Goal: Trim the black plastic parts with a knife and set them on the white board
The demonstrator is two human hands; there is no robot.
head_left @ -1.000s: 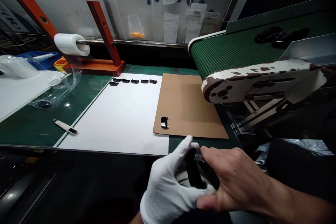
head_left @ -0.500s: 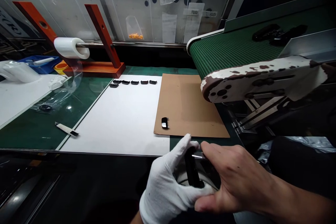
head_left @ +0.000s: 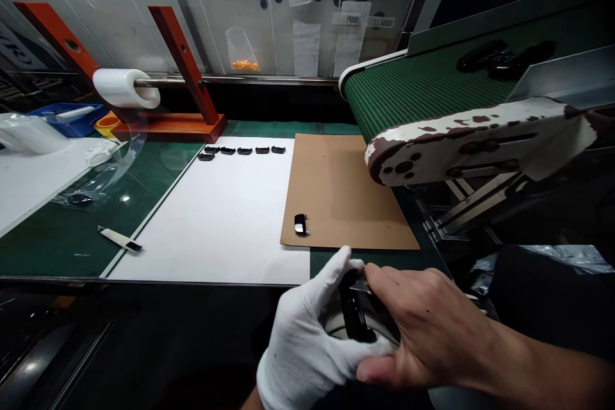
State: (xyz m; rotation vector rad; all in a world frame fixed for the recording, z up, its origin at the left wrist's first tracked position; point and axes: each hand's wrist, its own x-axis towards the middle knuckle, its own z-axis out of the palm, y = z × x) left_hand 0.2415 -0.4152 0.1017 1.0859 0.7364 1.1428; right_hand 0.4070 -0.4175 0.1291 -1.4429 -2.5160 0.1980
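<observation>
My left hand [head_left: 307,339], in a white glove, is closed around a glossy black plastic part [head_left: 354,314] held upright just off the table's front edge. My right hand [head_left: 427,327] is bare and closed beside it, its thumb against the gloved fingers at the part's lower end. Between my right fingertips and the part's top shows what looks like a thin metal blade [head_left: 360,286], mostly covered by the fingers. Beyond the hands, a small black part with a shiny face [head_left: 300,225] lies on the brown cardboard sheet [head_left: 346,192].
Several black parts [head_left: 245,151] line the back of the white sheet [head_left: 230,218]. A utility knife [head_left: 120,239] lies at left. Behind it, a plastic film roll [head_left: 118,88] hangs on an orange stand [head_left: 168,127]. A green conveyor belt [head_left: 408,90] overhangs the right side, carrying black parts [head_left: 509,59].
The black part in my left hand has turned slightly and its side catches more light. My right fingertips have shifted a little left along its top. The view has moved slightly.
</observation>
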